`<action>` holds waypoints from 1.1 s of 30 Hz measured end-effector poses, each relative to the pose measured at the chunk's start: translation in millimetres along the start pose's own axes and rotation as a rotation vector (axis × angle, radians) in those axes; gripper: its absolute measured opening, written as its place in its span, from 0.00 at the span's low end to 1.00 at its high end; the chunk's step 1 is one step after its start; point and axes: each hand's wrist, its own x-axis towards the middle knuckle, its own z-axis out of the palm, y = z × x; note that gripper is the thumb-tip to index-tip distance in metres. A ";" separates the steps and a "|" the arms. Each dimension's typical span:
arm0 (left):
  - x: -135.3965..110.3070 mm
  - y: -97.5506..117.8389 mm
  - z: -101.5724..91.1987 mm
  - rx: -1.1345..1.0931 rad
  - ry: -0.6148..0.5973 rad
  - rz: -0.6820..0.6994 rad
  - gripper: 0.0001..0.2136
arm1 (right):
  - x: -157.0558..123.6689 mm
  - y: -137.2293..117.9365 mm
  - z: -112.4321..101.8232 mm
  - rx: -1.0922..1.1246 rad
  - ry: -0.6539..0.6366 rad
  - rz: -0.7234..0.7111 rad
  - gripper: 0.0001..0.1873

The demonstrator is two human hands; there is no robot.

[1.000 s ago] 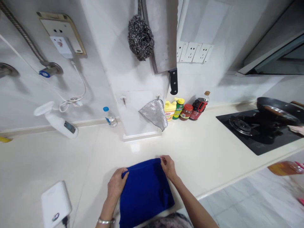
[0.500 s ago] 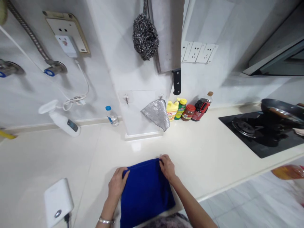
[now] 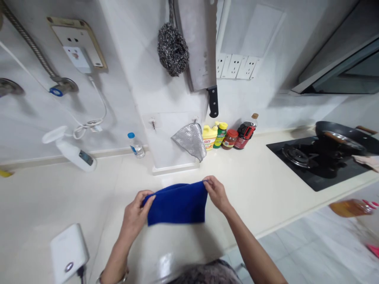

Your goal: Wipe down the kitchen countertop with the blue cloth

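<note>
A blue cloth (image 3: pixel 177 205) hangs folded between my two hands, raised over the cream countertop (image 3: pixel 248 189). My left hand (image 3: pixel 136 211) pinches its upper left corner between thumb and fingers. At the upper right corner, my right hand (image 3: pixel 216 192) grips the edge the same way. The top edge is stretched between them, with a second layer showing slightly behind it. The lower edge hangs nearly straight above the counter.
A silver cloth (image 3: pixel 191 141) hangs from a hook, below a cleaver (image 3: pixel 201 47) and a steel scrubber (image 3: pixel 173 49). Several bottles and jars, including a yellow bottle (image 3: pixel 209 137), line the wall. A black stove (image 3: pixel 314 161) sits right; a white power bank (image 3: pixel 68 252) lies left.
Both hands have lifted the blue cloth off the counter, moving up and slightly apart. Its lower part, spread toward me before, now hangs down. The camera view has shifted slightly.
</note>
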 end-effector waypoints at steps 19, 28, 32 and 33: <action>-150.3 -119.7 46.8 0.339 -0.067 0.414 0.14 | -140.2 73.3 28.2 -0.247 -0.408 -0.366 0.24; -159.8 -88.1 29.3 0.251 -0.216 0.394 0.09 | -143.4 53.6 5.7 -0.358 -0.556 -0.276 0.15; -154.1 -77.9 24.6 0.241 -0.194 0.261 0.12 | -125.9 51.8 -0.3 -0.215 -0.447 -0.176 0.09; -143.5 -77.2 26.2 0.238 -0.169 0.213 0.13 | -114.9 55.5 4.3 -0.220 -0.358 -0.177 0.09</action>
